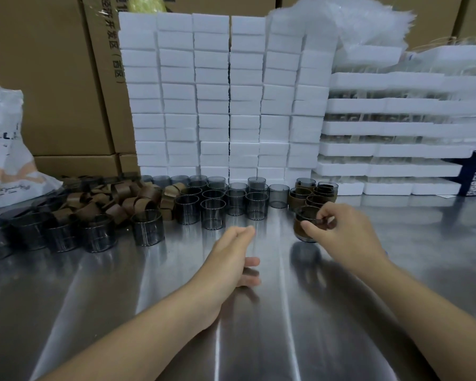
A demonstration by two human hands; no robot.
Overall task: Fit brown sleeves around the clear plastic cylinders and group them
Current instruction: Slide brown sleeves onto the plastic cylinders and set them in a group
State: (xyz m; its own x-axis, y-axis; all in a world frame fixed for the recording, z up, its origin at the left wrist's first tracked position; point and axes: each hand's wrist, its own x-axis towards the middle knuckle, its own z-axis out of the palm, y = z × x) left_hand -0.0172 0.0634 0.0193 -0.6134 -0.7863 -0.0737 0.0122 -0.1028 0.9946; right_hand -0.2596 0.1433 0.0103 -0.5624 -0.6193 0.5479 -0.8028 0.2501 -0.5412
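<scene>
Head view, steel table (259,325), cardboard boxes (52,78) behind, right grip (344,232) pinching sleeved cylinder (307,215), left grip (231,259) relaxed, empty.

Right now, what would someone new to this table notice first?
The tall wall of white foam blocks at the back dominates. Before it, a heap of brown sleeves lies left, with rows of bare clear cylinders in the middle. Nearer, the right hand pinches a sleeved cylinder by its rim, close to the sleeved group.

The right hand (346,232) pinches a sleeved cylinder (304,229); the left hand (231,259) hovers relaxed.
</scene>
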